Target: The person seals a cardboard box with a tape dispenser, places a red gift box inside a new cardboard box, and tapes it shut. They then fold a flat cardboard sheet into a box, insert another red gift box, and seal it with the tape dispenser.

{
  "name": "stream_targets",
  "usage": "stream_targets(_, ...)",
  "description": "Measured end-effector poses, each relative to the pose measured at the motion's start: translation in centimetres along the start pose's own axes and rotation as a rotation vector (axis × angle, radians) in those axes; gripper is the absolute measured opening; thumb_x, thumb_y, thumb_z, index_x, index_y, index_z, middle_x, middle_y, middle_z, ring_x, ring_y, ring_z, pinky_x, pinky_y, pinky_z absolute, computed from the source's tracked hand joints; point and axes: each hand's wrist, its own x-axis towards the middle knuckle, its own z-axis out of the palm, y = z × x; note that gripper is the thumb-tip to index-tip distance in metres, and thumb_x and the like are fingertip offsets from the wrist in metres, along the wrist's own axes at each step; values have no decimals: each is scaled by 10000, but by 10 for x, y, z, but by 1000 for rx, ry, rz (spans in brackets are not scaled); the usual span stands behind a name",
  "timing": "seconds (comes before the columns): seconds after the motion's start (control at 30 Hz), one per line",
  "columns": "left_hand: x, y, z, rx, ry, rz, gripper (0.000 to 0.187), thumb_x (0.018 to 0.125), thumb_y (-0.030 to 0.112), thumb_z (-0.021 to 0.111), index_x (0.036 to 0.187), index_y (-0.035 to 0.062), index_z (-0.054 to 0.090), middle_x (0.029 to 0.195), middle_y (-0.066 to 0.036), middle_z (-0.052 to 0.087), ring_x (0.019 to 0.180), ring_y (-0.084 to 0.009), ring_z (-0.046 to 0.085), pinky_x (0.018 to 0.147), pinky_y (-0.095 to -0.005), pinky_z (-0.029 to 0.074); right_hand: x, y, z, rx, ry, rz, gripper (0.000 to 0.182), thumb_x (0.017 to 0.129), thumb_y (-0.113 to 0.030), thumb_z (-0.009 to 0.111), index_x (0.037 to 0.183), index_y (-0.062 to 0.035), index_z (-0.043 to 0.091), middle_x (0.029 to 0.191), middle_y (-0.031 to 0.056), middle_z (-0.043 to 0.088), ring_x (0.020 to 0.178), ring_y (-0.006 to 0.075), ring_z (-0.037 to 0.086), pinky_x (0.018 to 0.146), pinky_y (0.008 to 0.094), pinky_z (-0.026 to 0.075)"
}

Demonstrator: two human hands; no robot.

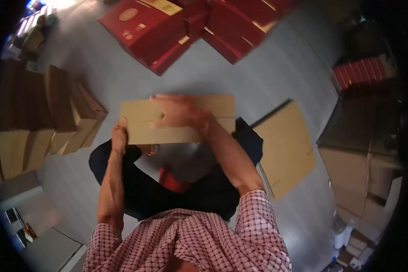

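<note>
A long brown cardboard box (pixel 217 106) lies crosswise in front of my knees, with a seam running along its upper face. My left hand (pixel 119 134) holds the box at its left end, the thumb at the edge and the other fingers mostly out of sight. Over the upper face, left of the middle, is my right hand (pixel 179 111), palm down and fingers spread, somewhat blurred. Whether it presses on the box or hovers just above cannot be told.
Red boxes (pixel 154 31) stand on the floor ahead. Brown cardboard pieces (pixel 61 104) are stacked at the left. A flat cardboard sheet (pixel 288 152) lies right of my knee. Large cartons (pixel 344 174) and a red striped package (pixel 360 72) are at the far right.
</note>
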Motion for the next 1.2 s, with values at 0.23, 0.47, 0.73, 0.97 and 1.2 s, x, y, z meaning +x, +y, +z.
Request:
stream_targets(0.23,20,-36,-10,-85,-8,165,492,1123,438,485,1256,0,665,1172,-58,676,1065,-184,602,967,-335,475,-330,141,-43,274,926,948,322,1019,-296,691,937,13,733,728,39,701,711,126,638,696,330,518)
stream_targets(0.47,6,-10,-18,-41,45,43,615,1122,527,450,1357,-9,640,1255,-92,675,1117,-196,609,994,-334,468,-431,161,238,277,576,1738,497,859,-406,783,1125,11,738,1106,289,741,1049,466,711,891,483,577)
stream_targets(0.73,-10,19,5,-32,66,-46,640,1114,558,443,1367,3,638,1288,-82,678,1140,-184,621,1002,-344,482,-412,178,245,210,530,1720,593,879,-467,751,1190,34,691,1143,265,730,1060,427,716,926,479,578)
stream_targets(0.97,-3,-5,14,183,254,38,601,1122,474,396,1140,-61,670,1015,-79,696,1002,-173,592,952,-353,482,-424,219,215,467,745,1471,677,896,-521,723,1247,54,651,1175,245,720,1069,393,720,956,476,580)
stream_targets(1.2,-20,30,27,337,257,44,611,1109,511,290,1178,36,669,1120,-285,698,1117,-514,622,964,-529,490,-383,184,63,728,1101,1184,761,913,-575,695,1303,73,610,1207,224,710,1078,359,725,987,473,581)
